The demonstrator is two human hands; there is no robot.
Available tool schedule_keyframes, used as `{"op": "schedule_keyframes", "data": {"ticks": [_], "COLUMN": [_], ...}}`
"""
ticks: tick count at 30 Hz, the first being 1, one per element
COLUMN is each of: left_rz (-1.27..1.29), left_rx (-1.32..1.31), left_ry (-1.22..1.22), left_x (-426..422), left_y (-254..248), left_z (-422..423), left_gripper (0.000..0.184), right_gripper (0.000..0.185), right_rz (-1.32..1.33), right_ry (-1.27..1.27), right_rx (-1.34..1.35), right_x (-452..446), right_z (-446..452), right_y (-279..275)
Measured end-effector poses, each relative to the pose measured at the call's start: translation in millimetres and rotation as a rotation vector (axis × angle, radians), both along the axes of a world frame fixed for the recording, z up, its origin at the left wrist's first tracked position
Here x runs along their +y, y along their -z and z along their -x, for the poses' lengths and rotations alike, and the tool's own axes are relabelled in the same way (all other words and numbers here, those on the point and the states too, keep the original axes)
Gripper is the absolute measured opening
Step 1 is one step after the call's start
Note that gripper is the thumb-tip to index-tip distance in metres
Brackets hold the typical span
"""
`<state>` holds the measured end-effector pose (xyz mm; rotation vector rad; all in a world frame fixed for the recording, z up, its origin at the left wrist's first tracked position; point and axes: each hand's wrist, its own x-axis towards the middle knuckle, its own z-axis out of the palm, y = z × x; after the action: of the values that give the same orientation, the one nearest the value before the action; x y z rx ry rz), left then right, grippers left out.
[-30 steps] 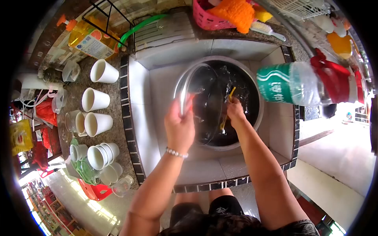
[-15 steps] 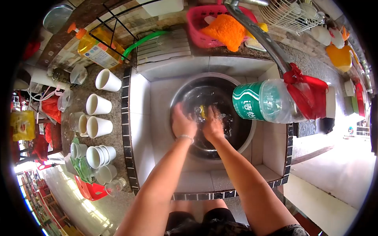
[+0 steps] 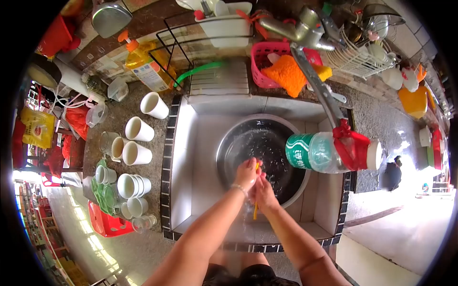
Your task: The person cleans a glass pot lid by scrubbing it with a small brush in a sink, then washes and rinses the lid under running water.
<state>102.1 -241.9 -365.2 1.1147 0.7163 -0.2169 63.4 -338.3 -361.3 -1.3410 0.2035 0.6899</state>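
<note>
My left hand (image 3: pixel 246 174) and my right hand (image 3: pixel 265 191) are close together over the near rim of a round metal basin (image 3: pixel 305 183). Both are closed around a thin yellow strip (image 3: pixel 255 210), whose lower end hangs below them and whose upper end shows between the fingers. Its kind is not clear, as the hands cover most of it. Water trickles down beneath my left hand. Dark-looking water (image 3: pixel 279 164) with bubbles lies in the basin. Right of it, a clear plastic bottle (image 3: pixel 324 151) with a green label is tied by a red cloth (image 3: pixel 350 145) to the tap pipe.
The basin stands in a tiled sink (image 3: pixel 202 107). On the left counter are several white cups (image 3: pixel 138 153), glass jars and a yellow soap bottle (image 3: pixel 148 69). Behind the sink sit a pink basket (image 3: pixel 261 64) with an orange cloth (image 3: pixel 286 74) and a wire dish rack (image 3: pixel 365 59).
Both hands have come up out of the basin water and toward me, bringing the yellow strip with them. They are now closer together. The camera view has shifted.
</note>
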Motion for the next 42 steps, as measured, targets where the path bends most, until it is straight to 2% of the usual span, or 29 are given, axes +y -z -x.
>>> {"op": "schedule_keyframes", "data": {"ticks": [2, 3, 5, 6, 8, 9, 10, 11, 13, 15, 16, 17, 18, 19, 20, 21, 22, 25, 26, 29, 30, 31, 33, 34, 35, 37, 39, 40, 42], "left_rz": [0.098, 0.147, 0.433, 0.434, 0.432, 0.429, 0.464, 0.312, -0.087, -1.161, -1.224, -1.282, -1.222, -1.280, -1.341, -1.401, -1.340, -1.301, -1.331, -1.068, -0.966, -0.883, -0.893, -0.911, -0.994, -0.801, -0.807, -0.809, -0.482], "left_rx": [0.065, 0.102, 0.242, 0.279, 0.283, 0.252, 0.215, 0.214, 0.194, -0.240, -0.402, -0.549, -0.490, -0.454, -0.420, -0.383, -0.363, -0.367, -0.294, -0.131, -0.035, 0.094, 0.188, 0.190, 0.128, 0.203, 0.144, 0.114, 0.191], "left_ry": [-0.021, -0.028, -0.183, -0.193, -0.214, -0.225, -0.197, -0.169, -0.087, 0.221, 0.239, 0.263, 0.333, 0.363, 0.390, 0.414, 0.453, 0.426, 0.433, 0.200, 0.185, 0.154, 0.287, 0.236, 0.241, 0.195, 0.165, 0.150, 0.078], "left_x": [2.0, 5.2, 13.3, 14.7, 17.0, 19.3, 29.6, 33.9, 37.1, 49.8, 53.7, 57.1, 60.9, 56.6, 51.0, 48.5, 50.4, 39.6, 36.9, 35.5, 38.1, 37.9, 49.1, 45.5, 50.3, 45.7, 52.7, 53.9, 56.1], "left_y": [-5.3, -8.3, -10.8, -15.3, -21.0, -18.8, 0.2, -12.5, -23.1, 26.3, 11.5, -4.8, -4.0, -12.6, -28.6, -36.6, -25.0, -23.7, -18.7, -12.3, -8.0, -22.7, -2.5, -27.1, 8.3, -36.6, 6.2, 12.0, 6.9], "left_z": [3.3, 3.5, -2.8, -6.1, -13.6, -15.8, -15.2, -12.2, -4.9, 24.7, 30.9, 43.5, 54.5, 59.7, 63.8, 67.6, 72.1, 73.2, 73.8, 62.2, 55.9, 47.1, 38.8, 33.2, 37.2, 29.7, 31.8, 31.3, 27.1], "left_gripper": [0.033, 0.034, 0.038, 0.038, 0.038, 0.038, 0.038, 0.036, 0.026, 0.011, 0.015, 0.025, 0.034, 0.037, 0.040, 0.042, 0.055, 0.067, 0.079, 0.082, 0.086, 0.078, 0.064, 0.050, 0.047, 0.043, 0.038, 0.036, 0.030], "right_gripper": [0.022, 0.021, 0.017, 0.016, 0.012, 0.010, 0.009, 0.011, 0.019, 0.020, 0.021, 0.025, 0.025, 0.021, 0.022, 0.023, 0.022, 0.019, 0.018, 0.025, 0.027, 0.030, 0.034, 0.035, 0.036, 0.041, 0.048, 0.043, 0.037], "right_rz": [-0.011, -0.079, -0.092, -0.032, 0.111, 0.189, 0.070, -0.038, 0.367, 0.812, 1.028, 1.181, 1.192, 1.187, 1.129, 1.195, 1.359, 1.391, 1.393, 1.401, 1.350, 1.297, 1.257, 1.272, 1.288, 1.263, 1.204, 1.162, 0.860], "right_ry": [0.074, 0.066, -0.057, -0.171, -0.321, -0.352, -0.347, -0.345, -0.471, -0.380, -0.318, -0.267, -0.186, -0.183, -0.034, -0.030, 0.050, 0.128, 0.141, 0.077, 0.134, 0.194, 0.251, 0.248, 0.246, 0.188, 0.072, 0.085, 0.056], "right_rx": [0.130, 0.153, -0.062, -0.303, -0.273, 0.000, 0.033, 0.153, -0.115, -0.797, -1.147, -0.902, -0.927, -0.857, -1.055, -1.209, -1.288, -1.459, -1.517, -1.636, -1.678, -1.719, -1.735, -1.712, -1.684, -1.567, -1.436, -1.463, -1.472], "right_x": [-0.8, -3.7, -19.2, -40.7, -71.3, -81.3, -94.2, -114.9, -144.1, -173.1, -179.2, -177.7, -177.6, -172.8, -162.2, -160.6, -151.7, -115.4, -105.3, -74.0, -69.5, -64.8, -57.1, -56.4, -55.6, -47.5, -36.2, -32.3, -33.9], "right_z": [4.7, 9.1, 26.4, 41.4, 31.2, 14.4, 0.3, -13.4, -25.8, -41.3, -51.8, -63.4, -78.5, -97.4, -119.2, -144.8, -167.3, -220.0, -236.0, -266.7, -269.3, -272.3, -270.8, -264.1, -260.8, -261.5, -253.2, -254.9, -258.7], "right_y": [-18.6, -57.6, -55.2, -12.5, -24.4, -80.2, -113.5, -135.1, -114.1, -101.3, -99.9, -127.9, -145.8, -173.3, -191.6, -201.0, -203.5, -234.6, -233.9, -229.8, -224.7, -219.3, -206.6, -198.3, -188.4, -179.3, -195.3, -199.3, -199.6]}}
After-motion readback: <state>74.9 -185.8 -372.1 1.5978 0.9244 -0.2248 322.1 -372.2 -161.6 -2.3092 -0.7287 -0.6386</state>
